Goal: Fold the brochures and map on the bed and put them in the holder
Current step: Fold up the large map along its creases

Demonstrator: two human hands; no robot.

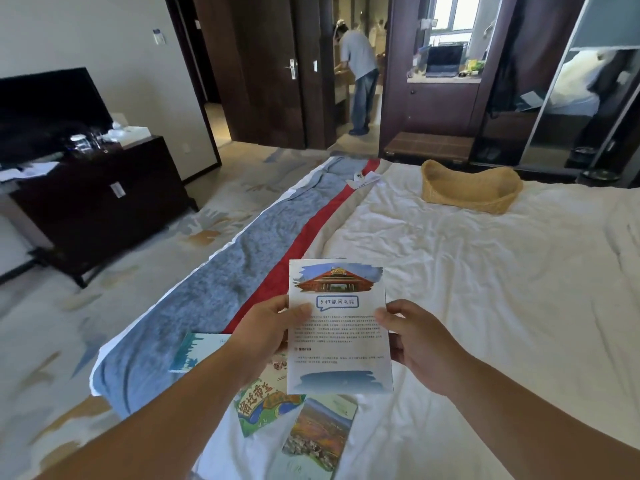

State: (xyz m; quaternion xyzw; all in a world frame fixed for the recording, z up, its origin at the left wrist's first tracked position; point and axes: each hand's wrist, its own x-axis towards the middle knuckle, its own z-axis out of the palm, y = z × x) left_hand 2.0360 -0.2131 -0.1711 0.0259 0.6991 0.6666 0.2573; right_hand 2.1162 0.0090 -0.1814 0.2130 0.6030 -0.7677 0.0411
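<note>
As the left hand [266,332] and right hand [417,344] pinch the sides of one brochure [337,327], its long axis pointing away, three leaflets [320,434] lie beneath; one holder [471,190] beyond

Hotel room, by the look of it: a wide bed with rumpled white sheets [485,289] wears a grey-and-red fabric runner [242,265] along its left edge. Left of the bed, a flat black television [45,109] and clear drinking glasses [81,143] sit on a low dark wooden cabinet [104,202]. Beyond the bed stand dark wooden doors [270,71], a slatted wooden luggage bench [429,145] and a mirrored sliding wardrobe door [575,105]. Pale patterned carpet [52,341] runs alongside the bed.
</note>
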